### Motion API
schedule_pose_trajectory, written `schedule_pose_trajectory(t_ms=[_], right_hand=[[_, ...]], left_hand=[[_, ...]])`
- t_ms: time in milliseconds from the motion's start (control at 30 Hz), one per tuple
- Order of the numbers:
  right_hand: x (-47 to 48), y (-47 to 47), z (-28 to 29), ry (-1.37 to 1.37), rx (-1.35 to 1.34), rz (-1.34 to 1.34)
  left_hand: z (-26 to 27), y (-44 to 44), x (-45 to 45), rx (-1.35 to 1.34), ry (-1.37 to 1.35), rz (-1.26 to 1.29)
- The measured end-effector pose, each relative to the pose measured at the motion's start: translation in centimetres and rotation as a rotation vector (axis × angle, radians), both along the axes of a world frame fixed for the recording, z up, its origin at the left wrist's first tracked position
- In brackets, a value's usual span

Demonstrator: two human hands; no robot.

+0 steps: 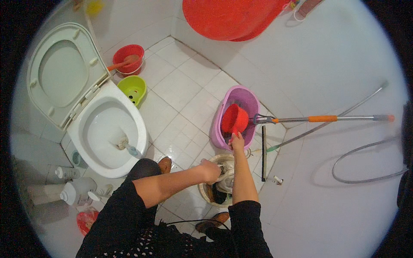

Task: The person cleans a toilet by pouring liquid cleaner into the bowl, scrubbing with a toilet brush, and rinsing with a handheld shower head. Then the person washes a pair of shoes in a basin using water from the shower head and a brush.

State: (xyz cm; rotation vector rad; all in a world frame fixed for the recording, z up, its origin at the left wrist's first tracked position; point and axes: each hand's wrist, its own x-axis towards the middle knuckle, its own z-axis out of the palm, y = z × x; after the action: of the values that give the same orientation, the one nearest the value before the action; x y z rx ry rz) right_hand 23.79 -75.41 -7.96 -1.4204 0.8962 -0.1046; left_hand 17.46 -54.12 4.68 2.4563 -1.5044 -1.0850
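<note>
My right hand point(237, 141) grips the handle of a red plastic dipper point(235, 118), whose bowl is tilted inside a pink-purple mop bucket point(216, 129). The head of a mop point(292, 120) with a steel pole and orange grip also stands in that bucket. Beside it, close to my feet, is a round cream-coloured bin point(204, 196). My left hand point(211, 171) is at the bin's near-left rim, its fingers curled into crumpled whitish material point(227, 175) that looks like a plastic bag. Dark and brownish things show lower in the bin, partly hidden by my right forearm.
At left a toilet point(142, 129) stands with lid raised and a brush point(129, 148) in its bowl. Behind it are a red bucket point(137, 64) and a green basin point(134, 88). White bottles point(84, 190) stand lower left. A squeegee-like black strip point(264, 154) and grey hose point(335, 164) are at right.
</note>
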Motion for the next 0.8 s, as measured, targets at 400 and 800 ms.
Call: schedule_pose_trajectory(t_ms=[400, 800], right_hand=[[2.5, 2.6, -5.0, 0.217, -0.878, 0.264], [1.3, -7.1, -0.4, 0.208, 0.481, -0.061]], left_hand=[[1.5, 1.5, 0.1, 0.012, 0.015, 0.051], [0.2, 1.9, -2.0, -0.116, -0.033, -0.017]])
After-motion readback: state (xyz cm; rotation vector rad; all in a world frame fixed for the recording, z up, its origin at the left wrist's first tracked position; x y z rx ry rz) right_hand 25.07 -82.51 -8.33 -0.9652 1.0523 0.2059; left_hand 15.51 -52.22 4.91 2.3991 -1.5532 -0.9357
